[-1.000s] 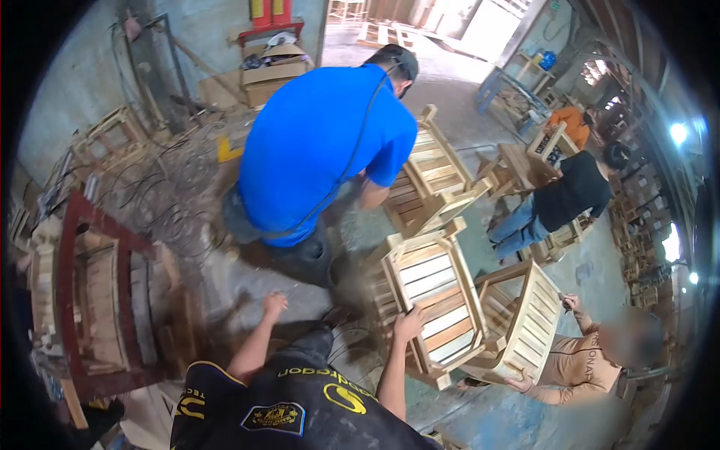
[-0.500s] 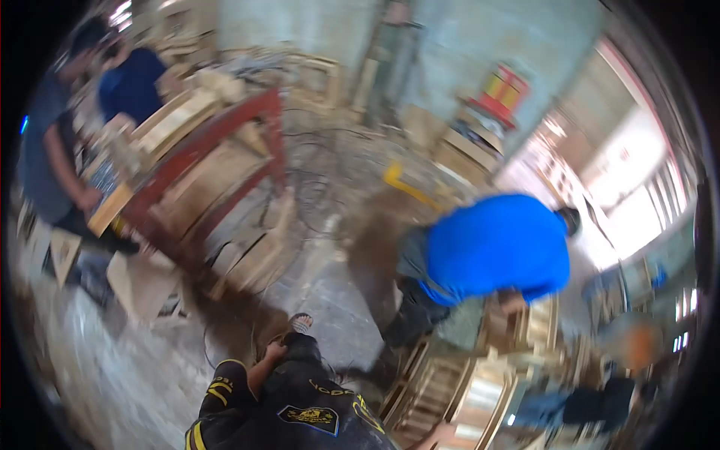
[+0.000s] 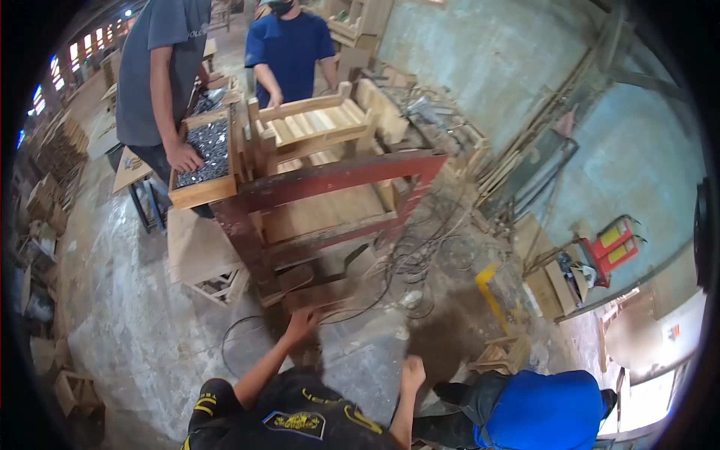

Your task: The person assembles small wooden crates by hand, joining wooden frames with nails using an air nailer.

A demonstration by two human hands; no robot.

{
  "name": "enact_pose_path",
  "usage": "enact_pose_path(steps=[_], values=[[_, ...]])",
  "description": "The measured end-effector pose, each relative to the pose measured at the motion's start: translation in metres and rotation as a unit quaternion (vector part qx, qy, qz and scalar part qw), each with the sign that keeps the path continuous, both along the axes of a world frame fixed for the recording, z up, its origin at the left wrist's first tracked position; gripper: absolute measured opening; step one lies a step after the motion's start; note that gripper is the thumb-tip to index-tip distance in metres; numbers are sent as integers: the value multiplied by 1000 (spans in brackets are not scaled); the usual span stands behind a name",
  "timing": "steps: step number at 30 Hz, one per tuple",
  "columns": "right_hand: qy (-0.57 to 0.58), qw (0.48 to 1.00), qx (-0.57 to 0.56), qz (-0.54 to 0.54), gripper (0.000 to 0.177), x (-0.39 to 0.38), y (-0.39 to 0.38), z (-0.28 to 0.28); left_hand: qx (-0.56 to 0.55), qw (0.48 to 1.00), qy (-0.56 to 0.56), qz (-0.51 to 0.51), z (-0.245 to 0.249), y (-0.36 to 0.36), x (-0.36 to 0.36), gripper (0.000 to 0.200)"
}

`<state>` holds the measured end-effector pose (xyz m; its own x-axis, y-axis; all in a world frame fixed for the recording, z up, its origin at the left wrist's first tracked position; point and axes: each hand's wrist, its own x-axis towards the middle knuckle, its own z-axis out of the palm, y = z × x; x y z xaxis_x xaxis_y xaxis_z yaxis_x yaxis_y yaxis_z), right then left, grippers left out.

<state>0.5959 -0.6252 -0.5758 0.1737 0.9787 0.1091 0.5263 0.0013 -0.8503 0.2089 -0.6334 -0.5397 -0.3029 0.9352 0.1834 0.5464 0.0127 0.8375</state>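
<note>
My left hand (image 3: 303, 325) is out in front of my body, fingers curled, with nothing seen in it. Beyond it stands a red-painted bench frame (image 3: 337, 175), with boards and cables low down near the hand. My right hand (image 3: 412, 373) is closed over the concrete floor and touches nothing that I can see. On the red bench lies a slatted wooden piece (image 3: 322, 139). A wooden tray (image 3: 202, 194) full of small dark metal pieces sits at the bench's left end.
A person in grey (image 3: 161, 82) reaches into the tray. Another in dark blue (image 3: 290, 56) stands behind the bench. Close on my right, a person in bright blue (image 3: 544, 412) bends over. Cables (image 3: 390, 289) and a yellow bar (image 3: 491, 300) lie on the floor.
My view has swung left toward the red bench. My right hand has come away from the slatted wooden frames at the right. My left hand has moved forward from my body.
</note>
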Motion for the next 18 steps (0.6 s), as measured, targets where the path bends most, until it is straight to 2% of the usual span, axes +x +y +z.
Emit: enact_pose_path(steps=[1,2,4,7,9,11,12,13,15,16,17,18], values=[[-53,997,-18,46,19,-41,34,21,6,997,-72,14,45,29,-17,17],[-61,994,-36,79,19,-78,56,41,94,992,-76,24,70,63,-39,14],[-53,986,-73,141,21,-133,101,50,173,980,-88,51,136,120,-85,12],[60,967,-104,225,22,-213,146,63,162,977,66,123,196,198,-168,17],[49,940,-87,326,22,-254,173,92,156,950,218,161,209,241,-210,27],[62,911,-93,397,22,-287,213,128,-4,959,242,148,158,281,-244,36],[56,914,-50,399,22,-303,242,143,-81,954,250,145,144,298,-260,40],[50,914,-4,403,22,-316,274,158,-225,925,271,143,187,288,-234,54],[-24,928,97,359,22,-340,346,194,-196,921,276,194,172,297,-231,58],[-78,914,183,355,25,-352,389,205,-219,909,290,202,176,295,-231,58],[-128,891,262,348,27,-361,429,210,-205,919,270,200,193,290,-224,59],[-169,888,258,342,31,-373,455,229,-227,919,259,192,195,291,-225,58]])
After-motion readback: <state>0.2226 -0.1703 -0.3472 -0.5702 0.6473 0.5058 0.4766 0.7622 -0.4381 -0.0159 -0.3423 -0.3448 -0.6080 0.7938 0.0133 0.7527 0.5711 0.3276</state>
